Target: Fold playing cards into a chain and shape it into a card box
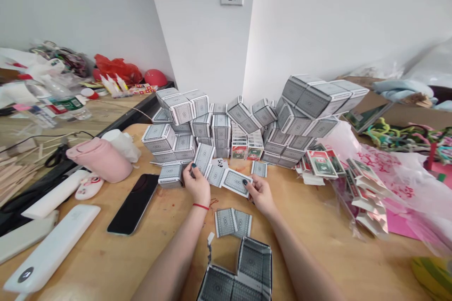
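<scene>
Grey-backed cards (236,182) are up in both hands here, held just above the wooden table (318,225) and right in front of the wall of card-built cubes (219,127). We see the left hand (198,187) pinching one card by its lower edge, thumb and fingertips closed on it so it stands tilted up, with a red thread around the wrist. The right hand (260,194) nips the corner of another card that lies nearly flat. A third card sits between the two; we cannot tell whether they are slotted together. Just below the hands, two loose cards (233,222) lie side by side on the table. Nearer to us, an open-topped card box (254,258) rests at the bottom edge. Off to the left we have a black phone (133,203) lying screen up, a pink case (100,159) beyond it and a white power bank (52,248) near the corner. To the right, red-and-green packets (322,162) spill beside a pink plastic bag (388,174).
</scene>
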Demonstrator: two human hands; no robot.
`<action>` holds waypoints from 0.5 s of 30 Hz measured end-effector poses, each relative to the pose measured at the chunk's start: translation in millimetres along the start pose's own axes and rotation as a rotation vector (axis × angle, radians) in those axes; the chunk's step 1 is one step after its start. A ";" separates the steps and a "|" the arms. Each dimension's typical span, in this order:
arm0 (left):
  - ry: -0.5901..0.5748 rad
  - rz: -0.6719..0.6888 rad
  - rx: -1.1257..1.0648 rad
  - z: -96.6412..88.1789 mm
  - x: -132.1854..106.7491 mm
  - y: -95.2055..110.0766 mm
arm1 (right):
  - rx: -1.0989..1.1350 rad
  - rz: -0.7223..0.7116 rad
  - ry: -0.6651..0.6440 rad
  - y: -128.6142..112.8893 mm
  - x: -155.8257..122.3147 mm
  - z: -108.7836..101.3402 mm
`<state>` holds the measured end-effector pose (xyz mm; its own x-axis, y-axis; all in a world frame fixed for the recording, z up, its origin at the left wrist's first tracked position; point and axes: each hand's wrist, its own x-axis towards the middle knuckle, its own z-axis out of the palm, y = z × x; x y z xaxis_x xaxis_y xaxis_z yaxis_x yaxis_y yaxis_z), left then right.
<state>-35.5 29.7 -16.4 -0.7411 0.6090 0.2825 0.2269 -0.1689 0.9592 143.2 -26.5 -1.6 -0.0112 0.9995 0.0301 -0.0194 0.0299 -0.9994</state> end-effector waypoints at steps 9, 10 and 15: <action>0.006 -0.006 -0.005 0.4 1.2 -4.3 | 0.009 0.027 -0.073 -3.7 -2.3 3.0; 0.005 -0.008 -0.006 0.5 1.4 -4.7 | 0.010 0.024 -0.079 -3.9 -2.4 3.3; 0.002 -0.014 -0.019 0.2 1.8 -5.3 | -0.012 0.010 -0.120 -5.4 -3.7 3.6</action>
<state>-37.9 31.8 -21.0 -0.7457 0.6095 0.2692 0.2047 -0.1749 0.9631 139.8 -30.5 3.8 -0.1312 0.9911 0.0212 -0.0065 0.0205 -0.9998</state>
